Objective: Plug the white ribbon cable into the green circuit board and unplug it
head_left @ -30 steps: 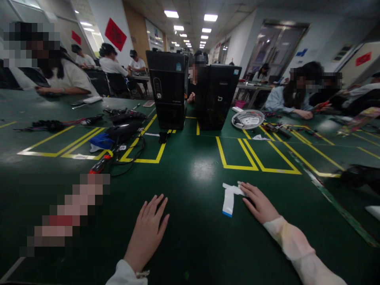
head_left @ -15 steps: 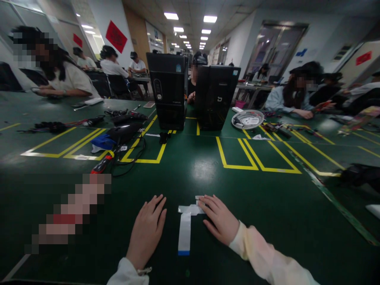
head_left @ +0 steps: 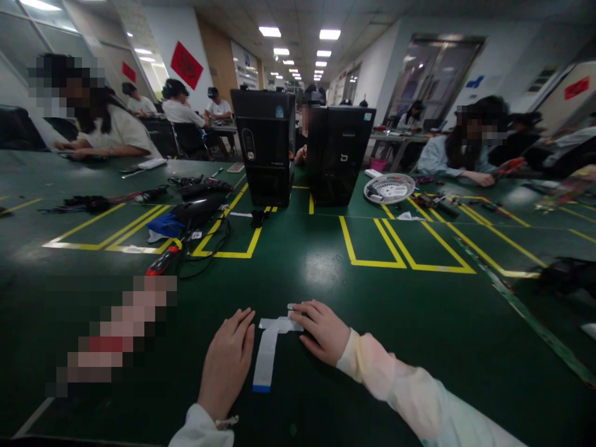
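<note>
A white flat ribbon cable [head_left: 265, 361] with a blue end lies on the green table in front of me. Its long strip points toward me, and its far part bends off to the right in folded steps. My right hand [head_left: 325, 333] lies palm down over the cable's far right end, fingers stretched out and fingertips on it. The bit of cable beneath those fingertips is hidden. Left of the cable rests my left hand [head_left: 227, 361], its fingers extended and holding nothing, a small gap away from the strip.
Two black computer towers [head_left: 261, 149] stand at the back middle. A white basket [head_left: 389, 188] sits right of them. On the left lie a red-and-black handled tool [head_left: 162, 259], a blue-and-black bundle [head_left: 162, 226] and cables. Yellow tape [head_left: 377, 264] marks the table. Several people sit around.
The ribbon cable has slid left across the table, together with my right hand on its end. My left hand has stayed nearly in place, its fingers closer together.
</note>
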`<state>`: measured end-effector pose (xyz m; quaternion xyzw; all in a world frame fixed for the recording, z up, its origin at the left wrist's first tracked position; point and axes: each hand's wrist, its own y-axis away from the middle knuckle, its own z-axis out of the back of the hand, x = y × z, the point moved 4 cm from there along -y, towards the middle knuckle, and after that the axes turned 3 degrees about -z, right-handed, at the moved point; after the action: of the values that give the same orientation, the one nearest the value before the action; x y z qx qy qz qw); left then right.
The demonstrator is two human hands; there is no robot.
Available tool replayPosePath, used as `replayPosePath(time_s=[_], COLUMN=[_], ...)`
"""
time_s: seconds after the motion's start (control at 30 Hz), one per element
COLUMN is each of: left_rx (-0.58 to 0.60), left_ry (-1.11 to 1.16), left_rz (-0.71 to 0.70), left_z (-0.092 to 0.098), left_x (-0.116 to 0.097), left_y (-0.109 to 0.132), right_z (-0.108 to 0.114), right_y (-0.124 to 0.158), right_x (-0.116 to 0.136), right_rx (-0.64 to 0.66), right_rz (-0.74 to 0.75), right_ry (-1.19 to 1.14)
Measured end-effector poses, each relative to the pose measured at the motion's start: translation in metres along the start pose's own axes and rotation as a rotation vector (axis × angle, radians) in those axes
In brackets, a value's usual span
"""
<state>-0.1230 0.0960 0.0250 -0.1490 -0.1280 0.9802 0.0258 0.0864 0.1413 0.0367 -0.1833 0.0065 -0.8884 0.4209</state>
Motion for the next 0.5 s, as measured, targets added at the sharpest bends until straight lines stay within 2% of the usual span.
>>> replayPosePath(time_s=[0.17, 0.27, 0.33, 0.37, 0.4, 0.5], left_rx=[0.016, 0.026, 0.03, 0.032, 0.034, 0.04], left_ry=[-0.022, -0.024, -0.025, -0.025, -0.024, -0.028], left_rz=[-0.015, -0.018, -0.011, -0.006, -0.001, -0.004], left_z=[0.003, 0.004, 0.003, 0.002, 0.002, 0.002], left_x=[-0.003, -0.004, -0.003, -0.003, -0.002, -0.002], left_y=[-0.001, 0.0, 0.001, 0.001, 0.001, 0.001], right_z=[-0.002, 0.011, 0.029, 0.042, 0.055, 0.093], right_y=[0.006, 0.01, 0.02, 0.029, 0.043, 0.098], right_x=[-0.006, -0.043, -0.088, -0.115, -0.142, -0.202], right_rx=[-0.004, -0.126, -0.253, -0.32, -0.389, -0.542], right_rz=[0.087, 0.006, -0.193, -0.348, -0.561, -0.932], right_ry=[-0.038, -0.033, 0.055, 0.133, 0.225, 0.319])
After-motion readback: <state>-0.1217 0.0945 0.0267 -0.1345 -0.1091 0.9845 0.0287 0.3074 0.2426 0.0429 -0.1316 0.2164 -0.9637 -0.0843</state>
